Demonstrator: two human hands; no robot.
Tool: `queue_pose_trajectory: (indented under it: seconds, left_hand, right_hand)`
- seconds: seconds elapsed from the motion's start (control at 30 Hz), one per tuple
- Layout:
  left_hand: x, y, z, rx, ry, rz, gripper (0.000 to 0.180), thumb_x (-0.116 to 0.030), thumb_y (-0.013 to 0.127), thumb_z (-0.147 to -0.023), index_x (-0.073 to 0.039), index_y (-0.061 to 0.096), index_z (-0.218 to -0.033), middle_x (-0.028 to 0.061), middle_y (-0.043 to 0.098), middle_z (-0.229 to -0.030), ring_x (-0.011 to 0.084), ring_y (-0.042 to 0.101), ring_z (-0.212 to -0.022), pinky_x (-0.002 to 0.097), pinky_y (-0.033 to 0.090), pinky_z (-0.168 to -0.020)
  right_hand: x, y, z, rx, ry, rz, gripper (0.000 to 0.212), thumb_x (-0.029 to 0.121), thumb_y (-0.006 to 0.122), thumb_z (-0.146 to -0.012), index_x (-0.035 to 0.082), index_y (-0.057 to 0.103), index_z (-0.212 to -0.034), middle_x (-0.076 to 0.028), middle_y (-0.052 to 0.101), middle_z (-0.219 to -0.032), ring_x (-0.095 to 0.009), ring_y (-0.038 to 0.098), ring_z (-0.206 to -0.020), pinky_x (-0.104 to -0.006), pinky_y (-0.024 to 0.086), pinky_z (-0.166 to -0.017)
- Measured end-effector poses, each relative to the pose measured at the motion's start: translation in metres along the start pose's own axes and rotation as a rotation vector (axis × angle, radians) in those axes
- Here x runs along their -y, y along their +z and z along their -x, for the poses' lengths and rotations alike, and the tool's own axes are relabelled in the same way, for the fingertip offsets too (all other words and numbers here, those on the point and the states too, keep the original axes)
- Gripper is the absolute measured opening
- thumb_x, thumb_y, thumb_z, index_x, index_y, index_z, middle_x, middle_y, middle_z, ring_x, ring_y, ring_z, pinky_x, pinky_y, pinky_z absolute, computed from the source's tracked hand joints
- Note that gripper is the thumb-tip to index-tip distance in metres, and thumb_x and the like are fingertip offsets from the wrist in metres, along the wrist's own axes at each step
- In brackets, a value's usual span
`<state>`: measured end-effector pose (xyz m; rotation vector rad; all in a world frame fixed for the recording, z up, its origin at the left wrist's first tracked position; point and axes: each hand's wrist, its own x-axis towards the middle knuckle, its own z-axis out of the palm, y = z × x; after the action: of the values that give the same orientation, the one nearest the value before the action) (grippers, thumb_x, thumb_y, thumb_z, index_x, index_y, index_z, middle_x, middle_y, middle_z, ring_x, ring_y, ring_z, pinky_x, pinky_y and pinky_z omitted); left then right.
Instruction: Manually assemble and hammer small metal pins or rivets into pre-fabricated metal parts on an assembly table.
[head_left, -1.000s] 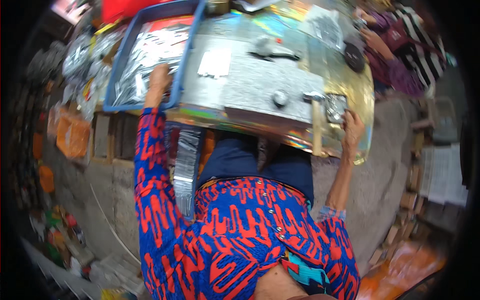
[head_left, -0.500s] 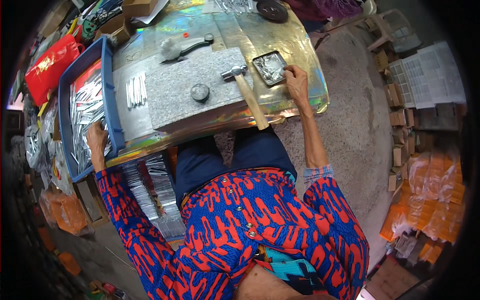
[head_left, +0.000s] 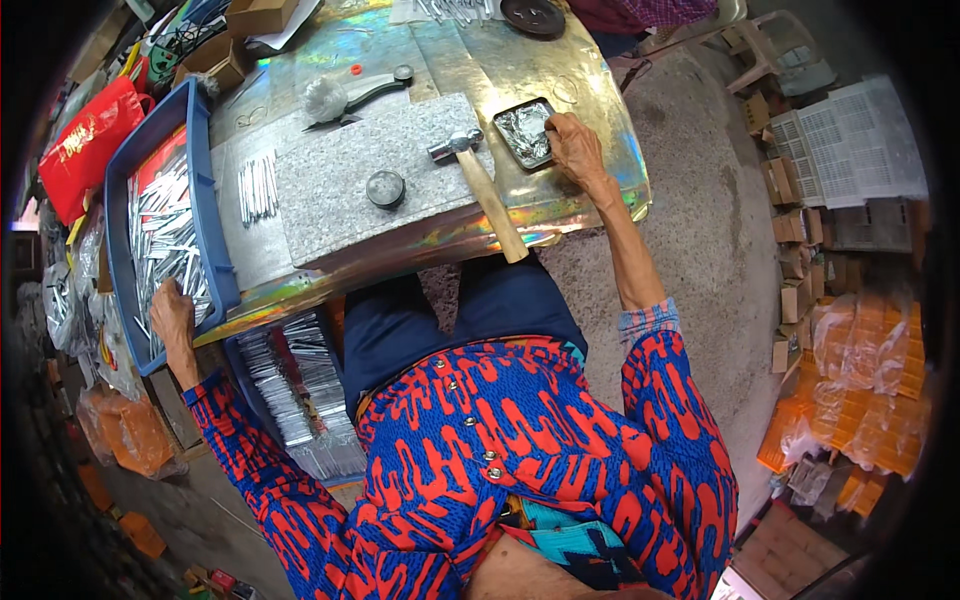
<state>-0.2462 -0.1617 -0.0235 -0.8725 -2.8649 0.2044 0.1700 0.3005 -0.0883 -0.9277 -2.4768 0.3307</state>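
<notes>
My left hand (head_left: pixel 172 318) is down in the near end of a blue plastic tray (head_left: pixel 222 232), its fingers curled among loose silvery metal strips (head_left: pixel 168 235). What those fingers hold is hidden. At the right of the table, my right hand (head_left: pixel 580 152) bends over the right rim of a small dark-edged dish (head_left: pixel 524 134) of tiny shiny pieces. Its fingertips are pinched together, and anything between them is too small to make out. Between the hands, a hammer (head_left: pixel 488 205) with a wooden handle rests on a grey stone slab (head_left: pixel 330 190), beside a small round dark-rimmed container (head_left: pixel 385 189).
A row of metal strips (head_left: pixel 258 188) lies left of the slab. Dark-handled pliers (head_left: pixel 375 90) and a whitish tuft (head_left: pixel 324 101) are behind it. Below the table edge stands a bin of bundled strips (head_left: pixel 300 385). A red bag (head_left: pixel 92 145) sits beyond the blue tray.
My left hand has shifted slightly toward me and left within the blue tray. My right hand has turned further over the small dish. The whole view has shifted a little.
</notes>
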Motion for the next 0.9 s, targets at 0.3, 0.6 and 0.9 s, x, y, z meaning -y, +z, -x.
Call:
queue_pose_trajectory:
  seconds: [0.3,0.6,0.9]
  left_hand:
    - [0.000,0.007,0.002,-0.268,-0.009,0.014,0.009,-0.005,0.050,-0.075,-0.003,0.055,-0.082,0.0155,0.060,-0.081,0.0363,0.057,-0.074,0.0436,0.044,-0.061]
    - [-0.008,0.013,0.008,-0.111,-0.188,1.347,0.014,-0.011,0.064,-0.078,0.000,0.058,-0.084,0.0022,0.056,-0.069,0.0078,0.051,-0.057,0.0214,0.043,-0.049]
    - [-0.099,-0.046,0.039,0.208,-0.158,1.977,0.013,-0.006,0.059,-0.082,-0.001,0.053,-0.093,0.0080,0.059,-0.081,0.0094,0.055,-0.060,0.0225,0.049,-0.055]
  right_hand:
    - [-0.011,-0.004,-0.012,0.128,-0.154,0.042,0.011,0.008,0.058,-0.076,0.005,0.052,-0.085,-0.012,0.055,-0.080,-0.034,0.056,-0.071,-0.0416,0.043,-0.062]
    - [-0.011,0.006,-0.016,0.077,-0.235,0.118,0.009,0.004,0.052,-0.077,0.000,0.044,-0.081,-0.020,0.053,-0.074,-0.038,0.055,-0.065,-0.0441,0.043,-0.056]
    - [-0.007,0.002,-0.016,0.105,-0.258,0.166,0.008,0.004,0.044,-0.076,-0.004,0.043,-0.080,-0.024,0.052,-0.071,-0.040,0.053,-0.062,-0.0446,0.043,-0.053]
